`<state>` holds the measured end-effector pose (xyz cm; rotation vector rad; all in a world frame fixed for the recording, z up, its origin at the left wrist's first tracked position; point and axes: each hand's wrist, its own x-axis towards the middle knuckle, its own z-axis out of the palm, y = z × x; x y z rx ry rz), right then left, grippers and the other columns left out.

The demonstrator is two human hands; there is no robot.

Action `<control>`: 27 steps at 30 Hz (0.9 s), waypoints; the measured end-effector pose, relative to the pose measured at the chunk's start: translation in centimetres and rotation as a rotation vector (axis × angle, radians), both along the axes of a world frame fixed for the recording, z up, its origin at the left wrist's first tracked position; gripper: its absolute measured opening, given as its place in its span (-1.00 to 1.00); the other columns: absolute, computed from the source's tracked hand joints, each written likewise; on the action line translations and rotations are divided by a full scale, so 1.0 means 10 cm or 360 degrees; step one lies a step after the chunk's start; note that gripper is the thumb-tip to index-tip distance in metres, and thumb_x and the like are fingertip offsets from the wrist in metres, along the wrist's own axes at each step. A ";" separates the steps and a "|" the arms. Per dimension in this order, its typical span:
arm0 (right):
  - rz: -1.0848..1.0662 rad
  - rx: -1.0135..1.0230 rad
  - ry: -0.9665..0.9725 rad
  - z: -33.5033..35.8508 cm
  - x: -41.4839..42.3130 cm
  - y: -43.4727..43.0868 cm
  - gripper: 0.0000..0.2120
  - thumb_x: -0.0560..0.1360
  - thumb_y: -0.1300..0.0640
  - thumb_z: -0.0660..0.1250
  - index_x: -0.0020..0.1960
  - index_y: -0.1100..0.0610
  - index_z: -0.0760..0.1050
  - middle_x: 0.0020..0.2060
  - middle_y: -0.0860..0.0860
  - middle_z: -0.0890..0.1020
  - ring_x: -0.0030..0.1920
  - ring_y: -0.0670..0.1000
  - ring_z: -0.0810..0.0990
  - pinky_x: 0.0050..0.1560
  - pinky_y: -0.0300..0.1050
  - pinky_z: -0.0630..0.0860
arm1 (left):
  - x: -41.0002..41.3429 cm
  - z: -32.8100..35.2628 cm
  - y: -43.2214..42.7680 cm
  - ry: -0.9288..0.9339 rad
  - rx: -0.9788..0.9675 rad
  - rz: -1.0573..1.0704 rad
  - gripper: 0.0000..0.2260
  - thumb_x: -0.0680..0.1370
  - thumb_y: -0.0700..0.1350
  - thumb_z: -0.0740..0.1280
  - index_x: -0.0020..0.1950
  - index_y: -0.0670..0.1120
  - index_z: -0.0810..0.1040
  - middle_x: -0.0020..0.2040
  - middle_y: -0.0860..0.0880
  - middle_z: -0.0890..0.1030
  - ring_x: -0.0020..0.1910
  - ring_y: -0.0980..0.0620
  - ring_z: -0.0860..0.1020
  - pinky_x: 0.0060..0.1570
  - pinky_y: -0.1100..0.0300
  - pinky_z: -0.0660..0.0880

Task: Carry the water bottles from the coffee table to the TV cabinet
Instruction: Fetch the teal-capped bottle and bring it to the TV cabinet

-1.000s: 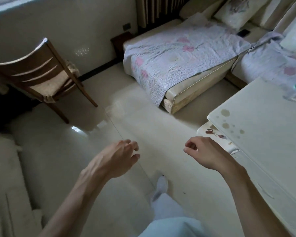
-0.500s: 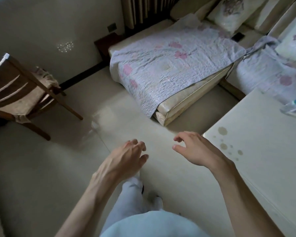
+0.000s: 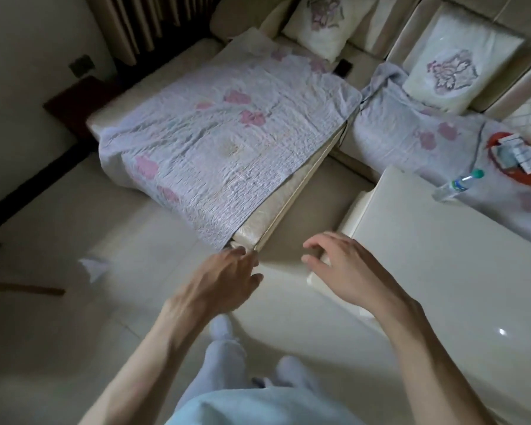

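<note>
Swinging right since the earlier frame, the view loses the chair and takes in more of the worktop (image 3: 442,262). Nearest, the left hand (image 3: 224,280) and right hand (image 3: 347,271) hang empty, fingers loosely spread, the right over the worktop's near corner. Farther off, one water bottle (image 3: 455,187) stands at the worktop's far edge, well apart from both hands, with the quilted sofa (image 3: 227,142) beyond. Best to step along the worktop first, then wrap the right hand round the bottle's body, not its cap.
</note>
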<state>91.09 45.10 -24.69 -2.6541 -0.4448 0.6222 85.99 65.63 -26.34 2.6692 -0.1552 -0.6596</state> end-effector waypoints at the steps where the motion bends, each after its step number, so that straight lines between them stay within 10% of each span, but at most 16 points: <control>1: -0.0068 0.0081 -0.0058 0.04 0.10 0.03 -0.78 0.56 -0.02 0.24 0.15 0.00 0.52 0.09 -0.15 0.55 0.01 -0.09 0.53 0.06 -0.07 0.52 | 0.19 0.00 0.03 -0.0010 0.0012 -0.0056 -0.67 0.63 0.05 0.18 0.31 -0.10 0.46 0.23 -0.07 0.55 0.17 -0.09 0.55 0.12 0.09 0.48; 27: -0.0866 0.0051 0.0130 0.02 2.60 -2.42 -0.62 0.58 -0.07 0.25 0.27 0.14 0.49 0.23 0.05 0.57 0.22 0.06 0.53 0.21 -0.09 0.43 | 3.63 0.33 -2.45 -0.0115 -0.0056 -0.0672 -0.72 0.61 0.06 0.21 0.26 -0.02 0.48 0.23 -0.01 0.58 0.14 0.00 0.58 0.05 0.20 0.42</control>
